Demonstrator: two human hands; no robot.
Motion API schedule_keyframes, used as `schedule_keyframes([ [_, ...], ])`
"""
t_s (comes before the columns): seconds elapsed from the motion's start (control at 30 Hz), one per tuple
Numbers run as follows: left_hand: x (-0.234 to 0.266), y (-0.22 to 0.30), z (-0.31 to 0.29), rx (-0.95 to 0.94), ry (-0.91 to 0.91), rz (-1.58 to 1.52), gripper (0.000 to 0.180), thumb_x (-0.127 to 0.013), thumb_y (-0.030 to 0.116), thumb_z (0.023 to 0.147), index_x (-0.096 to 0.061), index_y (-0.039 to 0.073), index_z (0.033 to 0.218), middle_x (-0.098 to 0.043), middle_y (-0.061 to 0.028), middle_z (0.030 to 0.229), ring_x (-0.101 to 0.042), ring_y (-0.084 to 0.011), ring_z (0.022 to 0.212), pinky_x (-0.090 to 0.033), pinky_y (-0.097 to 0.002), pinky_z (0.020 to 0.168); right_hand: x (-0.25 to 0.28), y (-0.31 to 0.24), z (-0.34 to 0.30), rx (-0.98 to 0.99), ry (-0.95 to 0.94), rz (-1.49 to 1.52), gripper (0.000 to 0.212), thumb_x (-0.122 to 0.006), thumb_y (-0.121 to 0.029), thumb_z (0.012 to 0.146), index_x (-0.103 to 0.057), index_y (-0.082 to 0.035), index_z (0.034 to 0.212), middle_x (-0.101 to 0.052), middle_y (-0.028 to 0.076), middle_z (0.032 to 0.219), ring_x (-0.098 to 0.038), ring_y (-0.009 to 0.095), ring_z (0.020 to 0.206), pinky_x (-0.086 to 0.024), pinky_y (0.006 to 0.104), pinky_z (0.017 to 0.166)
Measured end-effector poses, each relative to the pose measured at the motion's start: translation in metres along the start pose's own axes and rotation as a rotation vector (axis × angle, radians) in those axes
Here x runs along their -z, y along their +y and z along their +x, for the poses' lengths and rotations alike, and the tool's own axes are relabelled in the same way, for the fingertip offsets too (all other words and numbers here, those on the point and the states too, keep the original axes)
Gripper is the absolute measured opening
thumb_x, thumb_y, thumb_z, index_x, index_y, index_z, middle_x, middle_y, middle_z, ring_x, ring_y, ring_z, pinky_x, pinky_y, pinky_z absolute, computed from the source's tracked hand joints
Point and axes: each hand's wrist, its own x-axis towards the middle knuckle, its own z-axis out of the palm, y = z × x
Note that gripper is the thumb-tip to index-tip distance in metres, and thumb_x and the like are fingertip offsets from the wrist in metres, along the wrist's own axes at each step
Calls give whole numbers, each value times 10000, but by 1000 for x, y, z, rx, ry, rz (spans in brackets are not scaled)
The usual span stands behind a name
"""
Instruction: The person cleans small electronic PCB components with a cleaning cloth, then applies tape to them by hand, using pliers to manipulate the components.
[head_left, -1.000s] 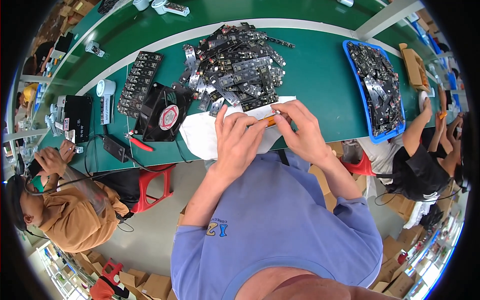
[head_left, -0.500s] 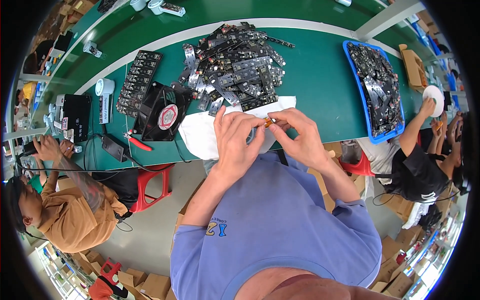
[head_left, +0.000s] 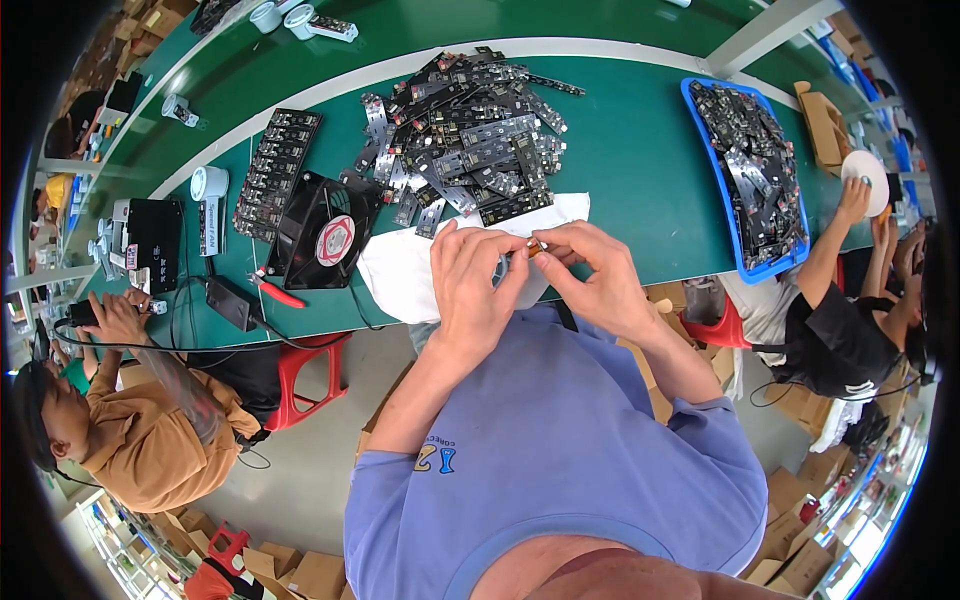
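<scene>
Here, the left hand (head_left: 470, 278) and right hand (head_left: 600, 278) meet at their fingertips, each with thumb and forefinger nearly closed in a pinch on a small part (head_left: 537, 247); its detail is largely hidden. The part is between the two hands, above a white cloth (head_left: 395, 268) at the table's (head_left: 630, 150) near edge. Left of the cloth are red-handled pliers (head_left: 282, 294) and a black fan (head_left: 310, 215). Beyond the cloth, circuit boards (head_left: 480, 130) lie in a loose heap; well to the right, a blue tray (head_left: 772, 271) holds more.
</scene>
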Motion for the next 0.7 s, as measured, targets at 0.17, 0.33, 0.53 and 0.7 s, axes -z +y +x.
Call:
schedule_keyframes([
  [0.17,-1,-1,-2,-27,9,22,156,-821,76,860,-739,83,993,-739,-27,1000,-657,-239,1037,-410,-497,1140,-2,2,1,26,1,-20,282,-756,-66,975,-723,43,1232,-719,129,1031,-723,188,808,-589,321,718],
  [0.33,-5,-2,2,-99,59,59,199,-829,39,832,-740,85,1004,-740,-38,990,-666,-254,1015,-445,-491,1092,-1,1,2,48,-23,-104,283,-724,-26,992,-718,23,1271,-727,137,1112,-738,207,891,-599,320,767],
  [0.53,-1,2,10,-144,61,96,200,-824,24,829,-743,84,1002,-736,-37,999,-664,-252,1016,-438,-473,1092,-4,3,10,242,47,-217,247,-732,-31,953,-691,11,1194,-675,148,975,-699,323,767,-577,400,674],
  [0.7,3,2,5,-154,-12,84,205,-812,28,841,-754,84,1030,-727,-18,1012,-658,-232,1023,-391,-463,1143,-7,4,7,383,126,-448,195,-750,-39,900,-671,-20,1077,-661,140,924,-685,360,761,-559,448,669],
])
